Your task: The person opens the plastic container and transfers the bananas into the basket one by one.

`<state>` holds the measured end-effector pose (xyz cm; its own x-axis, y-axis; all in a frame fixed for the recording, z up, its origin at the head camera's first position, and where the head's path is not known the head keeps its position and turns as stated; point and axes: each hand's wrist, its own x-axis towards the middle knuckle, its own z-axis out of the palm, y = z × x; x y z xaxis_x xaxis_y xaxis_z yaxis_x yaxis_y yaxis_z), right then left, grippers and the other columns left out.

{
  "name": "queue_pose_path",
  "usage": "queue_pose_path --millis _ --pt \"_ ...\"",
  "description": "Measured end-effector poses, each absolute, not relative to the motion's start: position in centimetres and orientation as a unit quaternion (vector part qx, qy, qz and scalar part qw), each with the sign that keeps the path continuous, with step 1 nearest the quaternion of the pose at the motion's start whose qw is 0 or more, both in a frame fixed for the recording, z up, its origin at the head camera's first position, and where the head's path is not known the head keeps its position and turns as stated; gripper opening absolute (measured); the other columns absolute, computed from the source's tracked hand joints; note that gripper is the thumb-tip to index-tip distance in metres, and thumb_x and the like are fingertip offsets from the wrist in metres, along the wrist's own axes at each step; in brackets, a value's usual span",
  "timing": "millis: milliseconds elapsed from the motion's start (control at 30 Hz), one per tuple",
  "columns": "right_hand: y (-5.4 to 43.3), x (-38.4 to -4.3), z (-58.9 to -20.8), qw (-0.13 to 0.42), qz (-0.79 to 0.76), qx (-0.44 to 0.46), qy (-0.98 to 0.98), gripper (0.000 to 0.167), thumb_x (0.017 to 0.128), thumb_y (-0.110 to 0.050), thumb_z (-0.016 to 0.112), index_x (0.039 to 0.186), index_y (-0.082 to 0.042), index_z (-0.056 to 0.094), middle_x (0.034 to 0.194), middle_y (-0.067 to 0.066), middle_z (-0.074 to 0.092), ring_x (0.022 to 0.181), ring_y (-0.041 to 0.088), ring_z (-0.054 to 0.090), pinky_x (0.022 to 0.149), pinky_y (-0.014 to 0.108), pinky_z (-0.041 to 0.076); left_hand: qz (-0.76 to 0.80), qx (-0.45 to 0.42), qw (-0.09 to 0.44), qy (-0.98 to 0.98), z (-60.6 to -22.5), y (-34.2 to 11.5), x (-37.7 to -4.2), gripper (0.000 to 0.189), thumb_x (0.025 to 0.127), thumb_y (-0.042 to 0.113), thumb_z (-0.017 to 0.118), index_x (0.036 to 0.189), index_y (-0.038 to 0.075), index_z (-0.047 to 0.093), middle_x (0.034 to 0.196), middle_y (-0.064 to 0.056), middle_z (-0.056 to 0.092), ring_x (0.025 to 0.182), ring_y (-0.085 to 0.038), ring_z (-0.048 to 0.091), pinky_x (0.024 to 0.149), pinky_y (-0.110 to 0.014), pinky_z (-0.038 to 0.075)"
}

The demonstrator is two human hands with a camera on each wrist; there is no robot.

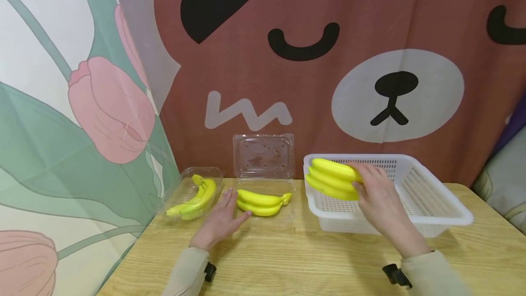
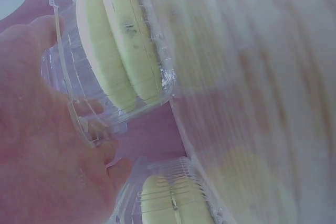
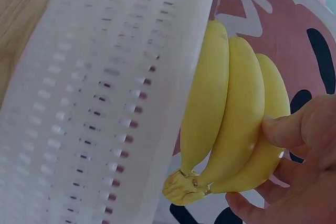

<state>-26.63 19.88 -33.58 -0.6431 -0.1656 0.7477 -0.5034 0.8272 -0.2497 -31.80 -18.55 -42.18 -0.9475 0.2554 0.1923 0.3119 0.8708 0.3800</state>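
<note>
My right hand grips a bunch of yellow bananas, held over the left part of a white perforated plastic basket. In the right wrist view the thumb presses one outer banana, and the joined stem end points down. My left hand rests at the left end of a clear plastic clamshell box, its fingers spread along the rim. Inside that box lies another banana bunch, stem to the right. The box's clear lid stands up behind it.
Left of my left hand, a second clear plastic box holds more bananas. Everything stands on a wooden table. A curtain with a bear print hangs right behind it, and a tulip-print cloth hangs at the left.
</note>
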Motion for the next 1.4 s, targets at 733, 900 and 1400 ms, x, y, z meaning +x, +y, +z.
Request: queue_pose_path --millis 733,900,1400 --pt "25.8 -27.0 -35.5 0.350 0.179 0.171 -0.903 0.049 0.080 0.014 0.066 0.127 0.004 0.054 0.115 0.027 0.059 0.100 0.046 0.050 0.085 0.059 0.040 -0.217 -0.138 0.051 -0.965 -42.3 -18.6 -31.8 0.088 0.096 0.061 0.048 0.157 0.005 0.016 0.162 -0.012 0.005 0.149 -0.027 0.003 0.118 -0.048 0.014" --pt "26.6 -27.1 -35.9 0.333 0.183 0.166 -0.910 0.046 0.082 0.014 0.064 0.126 0.005 0.054 0.116 0.029 0.057 0.104 0.047 0.048 0.089 0.061 0.037 -0.223 -0.138 0.049 -0.964 -42.3 -18.5 -31.9 0.088 0.096 0.061 0.048 0.157 0.006 0.015 0.163 -0.011 0.004 0.149 -0.026 0.002 0.118 -0.047 0.014" --pt "27.8 -28.0 -37.3 0.281 0.192 0.143 -0.929 0.043 0.085 0.012 0.062 0.127 0.009 0.054 0.116 0.033 0.055 0.109 0.052 0.047 0.100 0.066 0.031 -0.224 -0.142 0.045 -0.963 -42.1 -18.5 -31.8 0.088 0.097 0.060 0.047 0.157 0.004 0.017 0.162 -0.013 0.006 0.149 -0.028 0.004 0.118 -0.049 0.015"
